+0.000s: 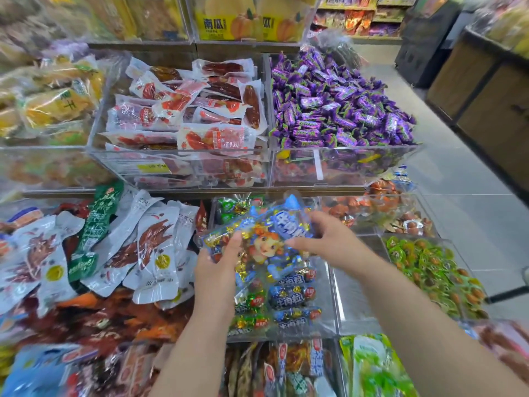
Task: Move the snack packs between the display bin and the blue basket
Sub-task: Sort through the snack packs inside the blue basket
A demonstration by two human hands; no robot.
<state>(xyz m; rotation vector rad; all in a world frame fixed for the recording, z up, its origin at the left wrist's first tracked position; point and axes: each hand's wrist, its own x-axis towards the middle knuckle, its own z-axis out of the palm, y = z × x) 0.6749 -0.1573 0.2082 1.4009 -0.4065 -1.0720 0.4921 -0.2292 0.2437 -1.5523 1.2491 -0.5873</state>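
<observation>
1. Clearly both hands are on one snack pack, a clear bag with blue print and a cartoon face, full of foil-wrapped pieces.
2. The left hand pinches the pack's near left end, with the thumb pressed on top. Its fingers are hidden beneath the pack.
3. The right hand grips the far right end, with its fingers curled over the top edge of the pack.
4. The pack is held in the air above the display bin, a clear-walled box on the lower shelf. It sits over the middle and back of that bin, and it is not possible to tell whether it touches the packs below.
5. More packs of the same kind lie in the bin just beneath and nearer the person.
6. The pack's long axis runs from lower left to upper right, spanning the gap between the two hands. Its right end sits higher and farther away.
7. Neither hand is nearer in any useful sense, since each holds one end. Judging by the grip, either hand could carry the pack alone once the other lets go.
8. The blue basket cannot be picked out with certainty. A blurred blue shape at the lower left corner may or may not be it.
9. If it is the basket, the pack would have to travel left and toward the person, on the left hand's side.
</observation>
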